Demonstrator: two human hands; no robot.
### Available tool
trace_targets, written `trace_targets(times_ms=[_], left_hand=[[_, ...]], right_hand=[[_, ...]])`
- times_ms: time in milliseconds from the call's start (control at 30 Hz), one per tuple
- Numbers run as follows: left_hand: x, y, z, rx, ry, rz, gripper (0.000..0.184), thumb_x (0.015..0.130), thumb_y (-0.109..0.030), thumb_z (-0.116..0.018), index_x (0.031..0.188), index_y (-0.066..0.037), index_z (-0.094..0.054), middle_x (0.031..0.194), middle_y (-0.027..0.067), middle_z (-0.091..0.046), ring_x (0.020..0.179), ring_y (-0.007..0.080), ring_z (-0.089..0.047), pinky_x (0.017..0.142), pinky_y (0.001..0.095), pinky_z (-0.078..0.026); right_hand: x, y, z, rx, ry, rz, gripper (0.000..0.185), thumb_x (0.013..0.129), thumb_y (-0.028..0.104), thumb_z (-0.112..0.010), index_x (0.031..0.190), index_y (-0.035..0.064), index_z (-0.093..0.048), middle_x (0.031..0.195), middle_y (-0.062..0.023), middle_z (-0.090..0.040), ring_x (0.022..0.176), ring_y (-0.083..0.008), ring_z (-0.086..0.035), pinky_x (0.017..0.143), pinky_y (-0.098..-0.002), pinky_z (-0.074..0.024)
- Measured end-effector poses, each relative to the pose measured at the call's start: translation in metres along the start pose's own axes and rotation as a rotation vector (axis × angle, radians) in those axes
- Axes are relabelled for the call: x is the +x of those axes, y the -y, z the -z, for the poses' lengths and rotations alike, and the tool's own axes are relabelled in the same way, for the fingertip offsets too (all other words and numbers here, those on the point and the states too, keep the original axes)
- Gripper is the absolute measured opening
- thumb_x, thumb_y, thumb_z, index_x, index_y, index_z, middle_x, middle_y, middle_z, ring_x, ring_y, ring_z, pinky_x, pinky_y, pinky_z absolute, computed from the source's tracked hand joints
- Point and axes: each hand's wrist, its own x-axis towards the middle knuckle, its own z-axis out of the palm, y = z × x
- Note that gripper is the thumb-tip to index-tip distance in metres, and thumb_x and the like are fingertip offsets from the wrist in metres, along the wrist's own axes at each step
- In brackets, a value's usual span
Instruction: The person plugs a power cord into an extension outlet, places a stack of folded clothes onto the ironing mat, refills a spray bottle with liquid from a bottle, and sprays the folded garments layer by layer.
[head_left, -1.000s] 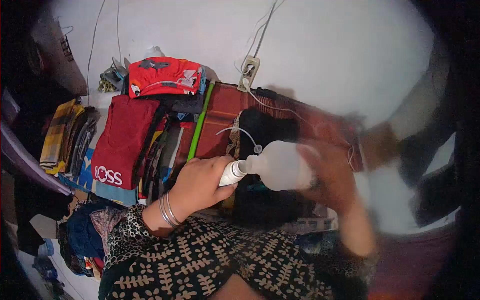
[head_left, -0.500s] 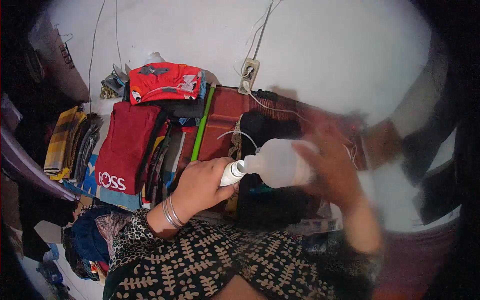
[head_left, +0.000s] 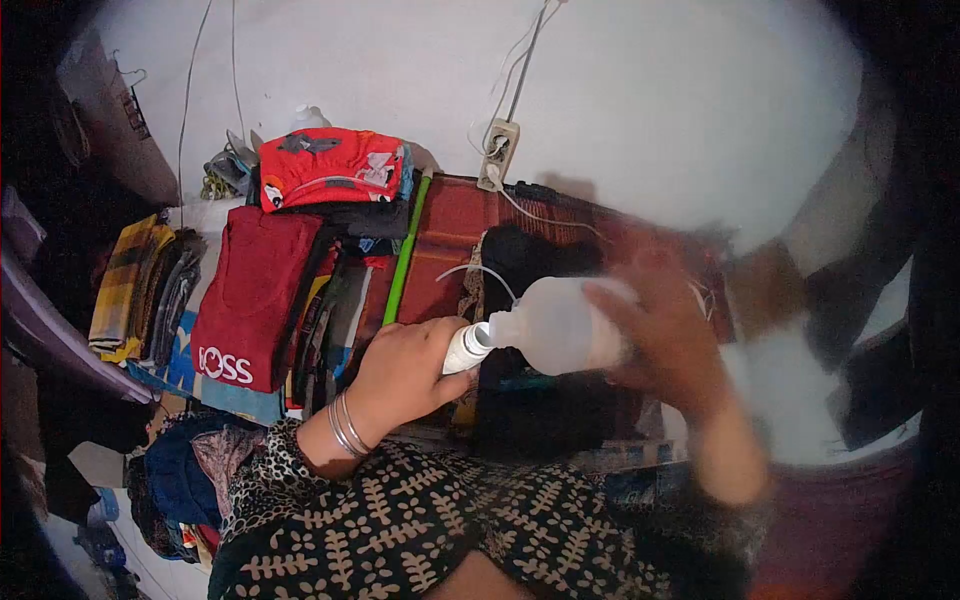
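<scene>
Translucent bottle point(head_left: 562, 328), just one, lies sideways in mid-air, my blurred right hand point(head_left: 665, 345) curled around its base end. One white bottle point(head_left: 464, 350) is wrapped snugly in my left hand point(head_left: 405, 372), tilted, its uncapped mouth right at the other's neck. I cannot tell what either contains. One green stick point(head_left: 406, 255) stands beyond.

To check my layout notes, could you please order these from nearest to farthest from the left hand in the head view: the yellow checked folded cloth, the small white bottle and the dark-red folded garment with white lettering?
1. Small white bottle: held in the left hand.
2. Dark-red folded garment: left of the hand.
3. Yellow checked folded cloth: farther left, past the garment.
</scene>
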Motion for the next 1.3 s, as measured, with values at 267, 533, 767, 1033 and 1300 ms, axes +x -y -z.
trace_targets(times_ms=[267,533,767,1033,1300], left_hand=[[0.001,0.000,0.000,-0.007,-0.011,-0.001,0.051,0.078,-0.033,-0.073,0.117,-0.005,-0.053,0.097,0.0160,-0.067,0.088,0.0362,-0.065,0.076,0.0462,-0.046],[0.001,0.001,0.000,-0.004,-0.010,0.012,0.050,0.079,-0.033,-0.072,0.117,-0.005,-0.054,0.097,0.0160,-0.067,0.090,0.0358,-0.065,0.077,0.0463,-0.046],[0.002,0.001,0.000,-0.016,-0.015,0.017,0.049,0.079,-0.033,-0.072,0.116,-0.005,-0.054,0.097,0.0157,-0.066,0.089,0.0356,-0.065,0.077,0.0467,-0.046],[0.002,0.003,-0.003,-0.015,-0.031,-0.002,0.049,0.079,-0.032,-0.072,0.115,-0.005,-0.054,0.097,0.0152,-0.067,0.088,0.0355,-0.065,0.077,0.0463,-0.046],[0.002,0.005,-0.005,0.035,-0.064,-0.022,0.052,0.077,-0.035,-0.073,0.116,-0.007,-0.054,0.092,0.0127,-0.067,0.084,0.0319,-0.067,0.074,0.0442,-0.048]], right_hand=[[0.004,0.002,0.004,-0.024,-0.001,0.004,0.091,0.055,0.016,-0.086,0.137,0.0274,-0.050,0.126,-0.0128,-0.055,0.118,-0.0330,-0.053,0.097,-0.0507,-0.0425],[0.007,0.001,0.002,-0.061,-0.019,0.007,0.088,0.057,0.016,-0.086,0.137,0.0289,-0.051,0.125,-0.0129,-0.055,0.118,-0.0328,-0.054,0.096,-0.0504,-0.0433],[0.011,-0.001,0.003,-0.062,0.002,0.024,0.088,0.057,0.016,-0.085,0.137,0.0284,-0.051,0.125,-0.0133,-0.055,0.117,-0.0333,-0.054,0.096,-0.0503,-0.0429],[0.013,0.002,0.007,-0.063,-0.013,0.025,0.089,0.055,0.015,-0.085,0.137,0.0275,-0.052,0.124,-0.0132,-0.056,0.116,-0.0336,-0.055,0.095,-0.0497,-0.0428],[0.013,-0.001,0.005,-0.070,-0.025,0.046,0.088,0.054,0.016,-0.086,0.136,0.0273,-0.053,0.123,-0.0125,-0.056,0.114,-0.0328,-0.055,0.093,-0.0483,-0.0433]])
